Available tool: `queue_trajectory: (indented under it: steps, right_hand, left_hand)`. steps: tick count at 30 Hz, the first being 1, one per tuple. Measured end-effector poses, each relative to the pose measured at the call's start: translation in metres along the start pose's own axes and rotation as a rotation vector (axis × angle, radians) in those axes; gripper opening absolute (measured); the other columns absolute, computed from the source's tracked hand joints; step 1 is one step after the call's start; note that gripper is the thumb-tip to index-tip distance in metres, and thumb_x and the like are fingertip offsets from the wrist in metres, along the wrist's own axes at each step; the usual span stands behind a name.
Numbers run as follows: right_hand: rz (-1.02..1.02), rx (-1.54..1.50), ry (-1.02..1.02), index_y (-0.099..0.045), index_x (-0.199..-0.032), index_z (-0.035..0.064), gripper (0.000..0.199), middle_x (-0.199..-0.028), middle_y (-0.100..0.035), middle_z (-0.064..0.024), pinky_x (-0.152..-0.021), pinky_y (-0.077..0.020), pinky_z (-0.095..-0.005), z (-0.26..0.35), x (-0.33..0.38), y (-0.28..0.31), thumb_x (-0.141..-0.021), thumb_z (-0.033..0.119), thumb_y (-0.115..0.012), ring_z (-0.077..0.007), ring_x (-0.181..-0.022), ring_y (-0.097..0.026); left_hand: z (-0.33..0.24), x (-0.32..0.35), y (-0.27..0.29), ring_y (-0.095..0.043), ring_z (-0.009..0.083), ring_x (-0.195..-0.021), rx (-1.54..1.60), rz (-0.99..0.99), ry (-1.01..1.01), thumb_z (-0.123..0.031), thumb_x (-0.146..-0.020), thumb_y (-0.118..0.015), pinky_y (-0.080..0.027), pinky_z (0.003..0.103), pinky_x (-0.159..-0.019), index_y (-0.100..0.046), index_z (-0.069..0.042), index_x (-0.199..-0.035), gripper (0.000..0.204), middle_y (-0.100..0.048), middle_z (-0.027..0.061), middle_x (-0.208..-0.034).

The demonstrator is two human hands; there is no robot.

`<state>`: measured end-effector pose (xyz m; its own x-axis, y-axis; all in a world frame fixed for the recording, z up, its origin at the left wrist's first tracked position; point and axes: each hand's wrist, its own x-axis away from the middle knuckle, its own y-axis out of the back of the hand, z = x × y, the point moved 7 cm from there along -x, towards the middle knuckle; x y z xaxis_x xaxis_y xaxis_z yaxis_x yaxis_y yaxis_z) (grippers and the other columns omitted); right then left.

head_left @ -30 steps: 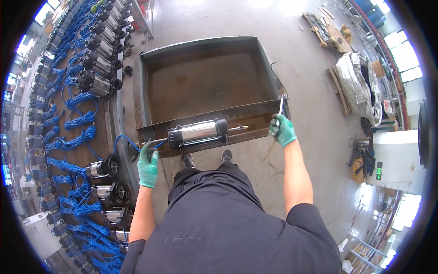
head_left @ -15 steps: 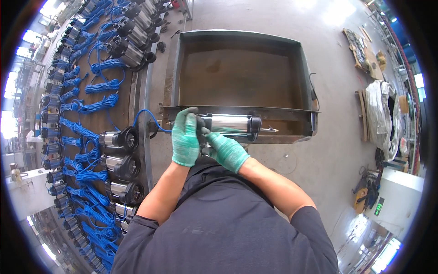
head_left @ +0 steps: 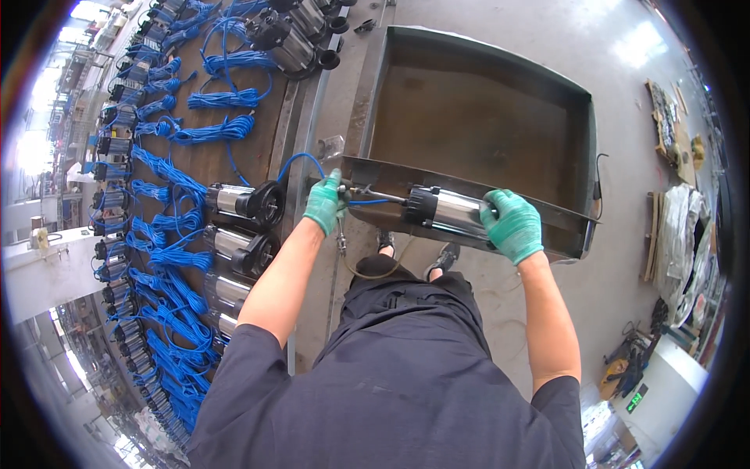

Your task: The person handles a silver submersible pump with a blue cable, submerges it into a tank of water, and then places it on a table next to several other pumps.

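A silver cylindrical pump with a black end cap lies along the near rim of a big rusty metal tray. My right hand, in a green glove, grips the pump's right end. My left hand, also gloved in green, holds the blue cable and fitting at the pump's left end, beside the tray's corner. The cable loops up and away to the left.
Left of the tray, a long bench carries several similar pumps with coiled blue cables. My feet stand on the concrete floor below the tray. Pallets and wrapped goods lie at the right.
My hands were close together on the pump's left part; they have spread apart, the right to the pump's right end, the left to the cable end. The view has shifted right.
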<state>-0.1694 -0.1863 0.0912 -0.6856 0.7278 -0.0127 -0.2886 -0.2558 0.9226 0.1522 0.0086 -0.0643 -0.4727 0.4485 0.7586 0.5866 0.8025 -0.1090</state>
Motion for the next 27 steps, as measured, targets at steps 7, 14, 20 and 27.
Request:
queue_trajectory:
  steps: [7, 14, 20, 27]
  right_hand:
    - [-0.084, -0.072, -0.047, -0.072, -0.093, 0.0089, 0.012, -0.086, -0.070, -0.0116, -0.071, -0.0550, -0.0415, -0.002, -0.004, 0.001, -0.086, 0.018, -0.070, -0.0318, -0.077, -0.069]
    - [-0.097, -0.033, -0.033, -0.072, -0.092, 0.0085, 0.012, -0.084, -0.070, -0.0110, -0.068, -0.0552, -0.0407, 0.002, -0.005, 0.002, -0.084, 0.017, -0.071, -0.0306, -0.074, -0.069]
    - [-0.137, -0.071, -0.110, -0.073, -0.094, 0.0068, 0.019, -0.084, -0.072, -0.0110, -0.067, -0.0566, -0.0380, 0.002, -0.007, 0.004, -0.078, 0.017, -0.073, -0.0275, -0.071, -0.070]
    - [-0.167, -0.090, -0.118, -0.073, -0.095, 0.0067, 0.021, -0.082, -0.072, -0.0106, -0.066, -0.0567, -0.0377, 0.002, -0.007, 0.005, -0.076, 0.016, -0.073, -0.0270, -0.069, -0.070]
  left_hand:
    - [-0.004, -0.001, -0.009, -0.044, 0.0103, -0.043, -0.118, 0.128, 0.064, -0.043, -0.101, -0.062, -0.029, 0.025, -0.037, -0.062, -0.014, -0.084, 0.034, -0.057, 0.0006, -0.065]
    - [-0.004, -0.005, -0.015, -0.040, 0.0102, -0.040, -0.229, 0.162, 0.075, -0.042, -0.104, -0.059, -0.029, 0.026, -0.036, -0.060, -0.013, -0.085, 0.034, -0.051, -0.0007, -0.059]
    - [-0.005, -0.005, -0.023, -0.036, 0.0098, -0.039, -0.282, 0.208, 0.066, -0.040, -0.106, -0.053, -0.028, 0.026, -0.036, -0.058, -0.012, -0.087, 0.034, -0.044, -0.0023, -0.055]
    - [-0.005, -0.005, -0.021, -0.036, 0.0099, -0.038, -0.311, 0.153, 0.065, -0.038, -0.106, -0.054, -0.028, 0.027, -0.035, -0.057, -0.013, -0.086, 0.033, -0.044, -0.0022, -0.054]
